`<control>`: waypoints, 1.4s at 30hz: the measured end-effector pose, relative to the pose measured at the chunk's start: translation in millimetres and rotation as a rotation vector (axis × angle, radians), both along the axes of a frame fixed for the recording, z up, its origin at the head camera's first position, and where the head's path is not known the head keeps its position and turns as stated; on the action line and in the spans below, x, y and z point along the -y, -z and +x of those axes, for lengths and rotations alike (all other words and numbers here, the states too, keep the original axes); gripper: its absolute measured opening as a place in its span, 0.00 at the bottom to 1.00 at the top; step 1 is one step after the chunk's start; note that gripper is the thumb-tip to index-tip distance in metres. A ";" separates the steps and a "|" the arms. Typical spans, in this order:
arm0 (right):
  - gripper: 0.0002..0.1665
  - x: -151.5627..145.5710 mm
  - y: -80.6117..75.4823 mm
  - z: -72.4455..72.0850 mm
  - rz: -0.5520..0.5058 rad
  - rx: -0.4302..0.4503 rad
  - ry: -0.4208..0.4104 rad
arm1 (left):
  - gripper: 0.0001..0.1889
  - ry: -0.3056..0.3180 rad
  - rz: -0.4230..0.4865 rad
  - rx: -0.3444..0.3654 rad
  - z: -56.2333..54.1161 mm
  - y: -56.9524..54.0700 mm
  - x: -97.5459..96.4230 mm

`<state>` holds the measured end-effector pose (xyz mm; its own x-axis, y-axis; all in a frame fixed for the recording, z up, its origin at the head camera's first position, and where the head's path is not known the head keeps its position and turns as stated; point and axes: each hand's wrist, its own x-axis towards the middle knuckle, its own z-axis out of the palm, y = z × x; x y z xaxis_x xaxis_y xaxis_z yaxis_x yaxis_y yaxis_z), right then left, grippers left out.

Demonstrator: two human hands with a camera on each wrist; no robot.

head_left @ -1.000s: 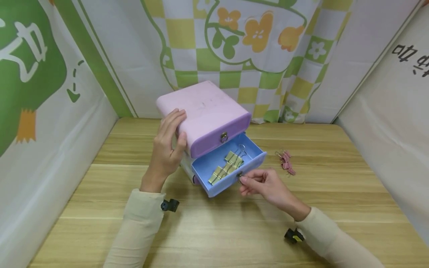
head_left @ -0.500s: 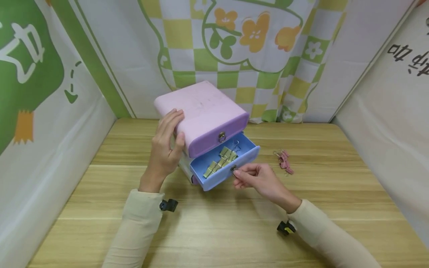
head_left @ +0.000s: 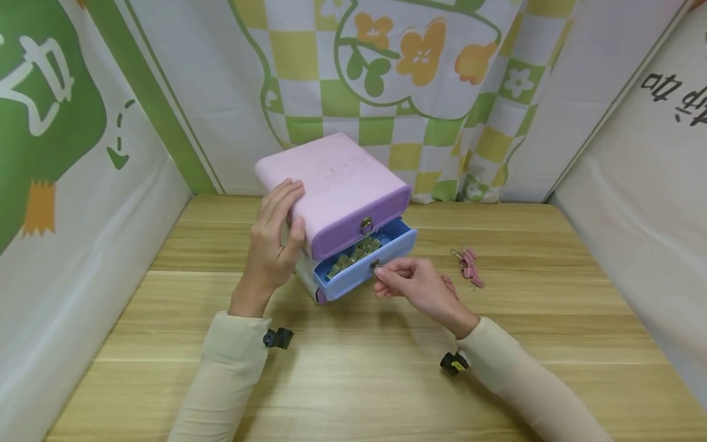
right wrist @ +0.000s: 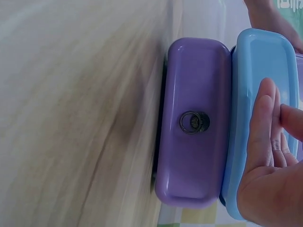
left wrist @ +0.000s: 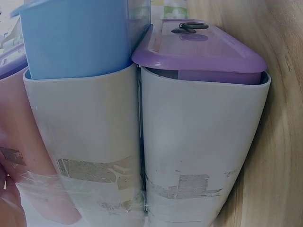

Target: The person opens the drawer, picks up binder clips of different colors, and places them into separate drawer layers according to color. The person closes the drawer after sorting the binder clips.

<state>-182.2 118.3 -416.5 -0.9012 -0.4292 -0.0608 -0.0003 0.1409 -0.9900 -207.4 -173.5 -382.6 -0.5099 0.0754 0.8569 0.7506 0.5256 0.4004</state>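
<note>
A small drawer cabinet (head_left: 331, 175) with a pink top tier stands on the table, turned at an angle. Its middle blue drawer (head_left: 389, 247) is pulled partway out, with several gold binder clips (head_left: 348, 261) inside. My right hand (head_left: 422, 291) pinches the ring pull (head_left: 375, 266) on that drawer's front between thumb and fingers. On the cabinet's left, my left hand (head_left: 270, 236) rests with its fingers over the top edge and its thumb against the side. The purple top drawer (head_left: 337, 238) is closed. In the right wrist view the lowest purple drawer (right wrist: 194, 161) shows its own ring.
Several pink binder clips (head_left: 469, 270) lie on the wooden table (head_left: 353, 380) to the right, some partly hidden by my right hand. A checkered, flowered curtain (head_left: 375, 132) hangs behind the cabinet. Printed fabric walls (head_left: 624, 202) enclose both sides.
The blue drawer has slid inward, away from me, with my right hand on its ring pull. Less of the gold clips shows now. My left hand stays on the cabinet.
</note>
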 end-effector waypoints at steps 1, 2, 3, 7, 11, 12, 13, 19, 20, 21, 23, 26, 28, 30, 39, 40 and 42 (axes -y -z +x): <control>0.22 1.5 0.1 -1.2 -0.005 -0.002 0.001 | 0.28 0.001 0.001 -0.001 0.0 -0.1 -0.2; 0.23 3.0 0.3 -2.6 -0.011 -0.005 0.001 | 0.28 0.002 0.001 -0.001 -0.1 -0.1 -0.3; 0.23 4.8 0.2 -3.8 -0.016 -0.008 0.004 | 0.28 0.002 0.002 -0.002 -0.1 -0.2 -0.5; 0.22 10.3 0.1 -9.1 -0.030 -0.020 0.005 | 0.28 0.005 0.004 -0.003 -0.2 -0.3 -1.0; 0.21 14.9 -0.5 -13.7 -0.041 -0.028 0.008 | 0.27 0.007 0.007 -0.005 -0.4 -0.5 -1.8; 0.21 16.0 -0.6 -14.8 -0.044 -0.029 0.010 | 0.27 0.005 0.006 -0.006 -0.5 -0.5 -2.0; 0.20 17.0 -0.8 -15.7 -0.048 -0.027 0.014 | 0.27 0.006 0.006 -0.006 -0.5 -0.7 -2.2; 0.16 22.5 -1.1 -20.2 -0.056 -0.008 0.041 | 0.28 0.010 0.007 -0.009 -1.0 -1.1 -3.2; 0.16 23.2 -1.2 -20.8 -0.057 -0.004 0.045 | 0.28 0.010 0.008 -0.010 -1.2 -1.2 -3.2; 0.16 23.9 -1.2 -21.3 -0.059 -0.003 0.048 | 0.28 0.011 0.011 -0.010 -1.3 -1.6 -3.3; 0.16 25.1 -1.4 -22.2 -0.065 -0.005 0.047 | 0.28 0.012 0.019 -0.011 -1.8 -2.0 -3.4; 0.16 26.4 -1.4 -23.3 -0.070 -0.014 0.044 | 0.28 0.010 0.031 -0.010 -2.3 -2.2 -3.6; 0.16 27.3 -1.0 -24.1 -0.073 -0.018 0.041 | 0.28 0.008 0.038 -0.009 -2.4 -2.3 -3.4; 0.16 28.4 -0.2 -25.2 -0.073 -0.019 0.042 | 0.28 0.003 0.035 -0.007 -1.7 -2.2 -2.6; 0.16 32.8 3.6 -28.9 -0.083 -0.024 0.054 | 0.28 -0.001 0.002 0.014 0.4 -2.0 0.2; 0.16 32.4 3.6 -28.9 -0.082 -0.023 0.055 | 0.28 -0.002 -0.009 0.019 0.8 -2.2 0.6; 0.16 31.5 3.3 -29.0 -0.077 -0.019 0.054 | 0.28 -0.005 -0.037 0.026 1.4 -2.7 1.8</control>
<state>-211.3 86.8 -419.8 -0.9238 -0.3826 -0.0124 -0.0133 0.0646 -0.9978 -205.9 -175.3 -379.9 -0.5326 0.1042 0.8399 0.7373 0.5443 0.4000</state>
